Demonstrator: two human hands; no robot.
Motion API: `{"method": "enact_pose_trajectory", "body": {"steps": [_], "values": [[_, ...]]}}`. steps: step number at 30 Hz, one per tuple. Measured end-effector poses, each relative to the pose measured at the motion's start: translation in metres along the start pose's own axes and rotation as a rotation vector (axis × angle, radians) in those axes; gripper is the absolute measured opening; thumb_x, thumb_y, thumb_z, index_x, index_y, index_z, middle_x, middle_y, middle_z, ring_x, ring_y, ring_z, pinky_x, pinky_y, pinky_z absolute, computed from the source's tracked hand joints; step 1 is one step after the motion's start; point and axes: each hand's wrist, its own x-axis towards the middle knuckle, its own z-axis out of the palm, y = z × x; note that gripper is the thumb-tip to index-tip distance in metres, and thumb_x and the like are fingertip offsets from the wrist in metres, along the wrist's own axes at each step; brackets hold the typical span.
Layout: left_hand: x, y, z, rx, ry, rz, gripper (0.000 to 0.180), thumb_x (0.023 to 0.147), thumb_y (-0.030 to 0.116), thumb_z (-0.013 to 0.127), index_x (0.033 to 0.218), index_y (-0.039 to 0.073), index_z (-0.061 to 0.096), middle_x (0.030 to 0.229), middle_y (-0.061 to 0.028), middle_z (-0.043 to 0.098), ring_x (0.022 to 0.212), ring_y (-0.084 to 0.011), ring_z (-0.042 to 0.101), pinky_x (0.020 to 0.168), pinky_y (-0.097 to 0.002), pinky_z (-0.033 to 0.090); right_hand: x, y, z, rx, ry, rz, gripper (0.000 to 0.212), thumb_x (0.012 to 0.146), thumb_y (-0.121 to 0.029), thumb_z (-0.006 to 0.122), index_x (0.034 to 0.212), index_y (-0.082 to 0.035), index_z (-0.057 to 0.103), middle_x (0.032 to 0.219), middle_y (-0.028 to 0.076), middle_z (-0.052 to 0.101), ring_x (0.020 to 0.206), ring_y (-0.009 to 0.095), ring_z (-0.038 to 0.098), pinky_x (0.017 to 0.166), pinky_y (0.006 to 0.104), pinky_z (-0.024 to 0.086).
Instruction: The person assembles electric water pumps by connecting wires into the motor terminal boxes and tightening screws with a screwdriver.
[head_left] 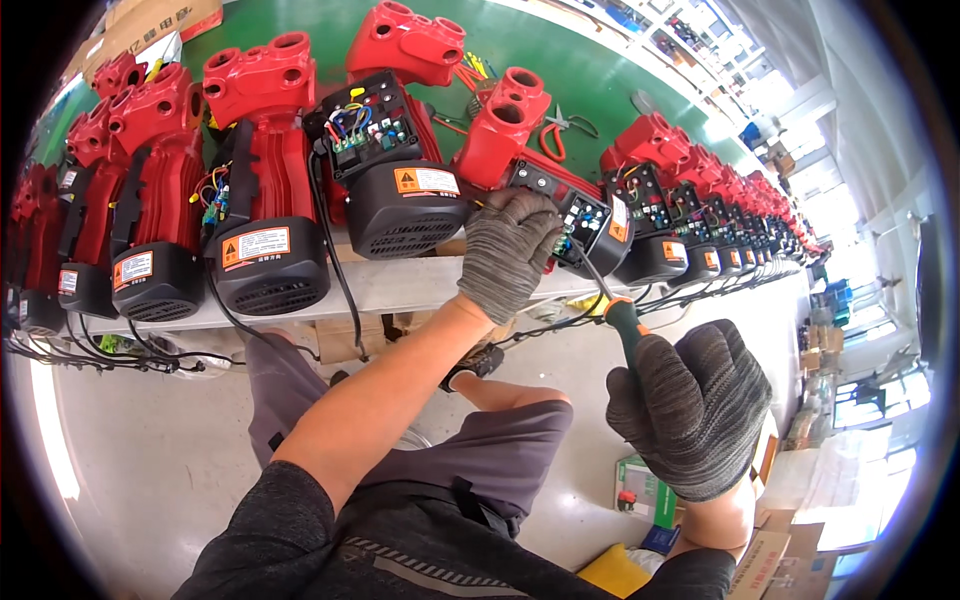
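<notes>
In front of me a red and black electric pump [500, 130] lies on the bench with its terminal box [590, 212] uncovered, showing a circuit board and connectors. My left hand [512, 250], in a grey knitted glove, rests at the near edge of that box. Its fingers are curled together, and whatever they pinch is hidden. My right hand [700, 410], gloved alike, is wrapped round the green and orange handle of a screwdriver [627, 320]. The shaft slants up and left, and its tip reaches the connectors close to my left fingertips.
Similar pumps stand in rows, one with an open wired box [370, 130] just left, others farther left [270, 200] and right [650, 200]. Orange-handled pliers [552, 140] lie on the green bench top [600, 60]. Black cables [345, 290] hang over the front edge. A green-white box [645, 490] sits below.
</notes>
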Motion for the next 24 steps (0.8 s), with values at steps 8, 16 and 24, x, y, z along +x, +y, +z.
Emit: {"method": "enact_pose_trajectory", "body": {"steps": [8, 16, 24], "values": [[-0.0026, -0.0037, -0.0015, -0.061, -0.007, 0.025, 0.016, 0.078, 0.009, 0.077, 0.094, 0.009, 0.074, 0.102, -0.0017, 0.07, 0.102, -0.0268, 0.059, 0.089, -0.0414, 0.048, -0.0004, -0.0016, -0.0013, 0.089, -0.023, 0.031, 0.042, 0.058, -0.005, 0.078, 0.098, -0.013, 0.071, 0.085, 0.008, 0.056, 0.07, 0.029, 0.062, 0.052, 0.0388, 0.048], [-0.0016, -0.0054, -0.0026, -0.062, -0.006, 0.059, 0.017, 0.078, 0.009, 0.077, 0.094, 0.009, 0.074, 0.103, -0.001, 0.07, 0.101, -0.0263, 0.06, 0.089, -0.041, 0.048, 0.0074, -0.0071, -0.0048, 0.07, -0.062, -0.002, 0.045, 0.047, -0.001, 0.076, 0.091, -0.009, 0.07, 0.088, 0.012, 0.056, 0.071, 0.029, 0.062, 0.054, 0.0392, 0.048], [-0.0042, -0.0034, -0.006, -0.022, -0.011, 0.058, 0.019, 0.078, 0.008, 0.076, 0.096, 0.011, 0.075, 0.106, 0.0001, 0.069, 0.104, -0.0258, 0.059, 0.093, -0.0436, 0.046, 0.0069, -0.0077, -0.0023, 0.093, -0.049, 0.04, 0.043, 0.048, 0.0, 0.076, 0.089, -0.008, 0.07, 0.087, 0.012, 0.057, 0.069, 0.029, 0.062, 0.054, 0.0385, 0.049]]}}
